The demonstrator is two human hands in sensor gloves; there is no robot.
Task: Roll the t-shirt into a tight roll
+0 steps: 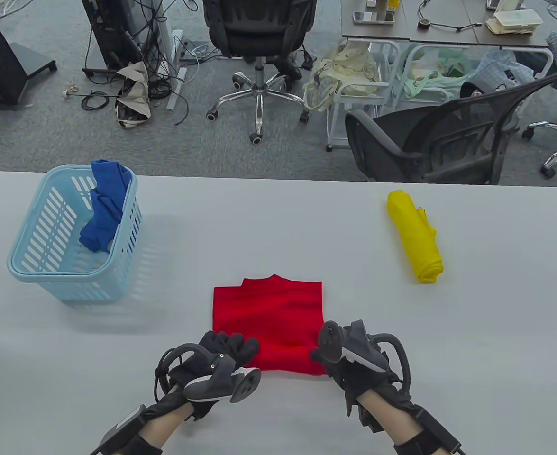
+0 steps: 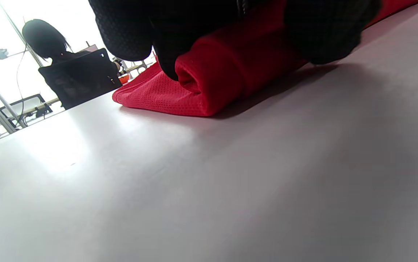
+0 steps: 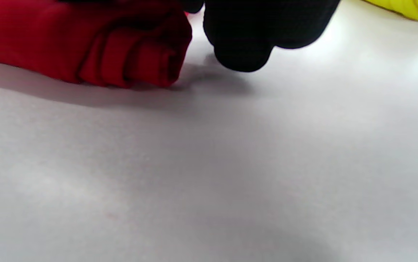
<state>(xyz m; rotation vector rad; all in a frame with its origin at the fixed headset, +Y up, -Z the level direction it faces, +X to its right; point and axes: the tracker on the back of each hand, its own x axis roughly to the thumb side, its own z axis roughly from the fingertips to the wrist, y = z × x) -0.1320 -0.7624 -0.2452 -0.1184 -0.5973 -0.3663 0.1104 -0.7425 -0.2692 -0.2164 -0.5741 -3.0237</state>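
Table view shows the red t-shirt (image 1: pixel 269 322) folded into a narrow panel near the front of the tabletop (image 1: pixel 472 332), collar end away from the person, with its near hem already turned into a small roll. The left hand (image 1: pixel 221 355) rests on the roll's left end and the right hand (image 1: pixel 349 355) on its right end; the wrist views show gloved fingers (image 2: pixel 325 32) curled down over the roll, pressing on the cloth, though how tightly they clamp it I cannot tell. The fabric looks like a light, soft mesh knit, limp and likely to spring loose if let go, so the roll should be held at both ends with even pressure, tucked back toward the person as it advances. A yellow roll (image 1: pixel 415 237) lies well apart to the right; a blue garment (image 1: pixel 103 208) hangs in the basket (image 1: pixel 31 265) at the left.
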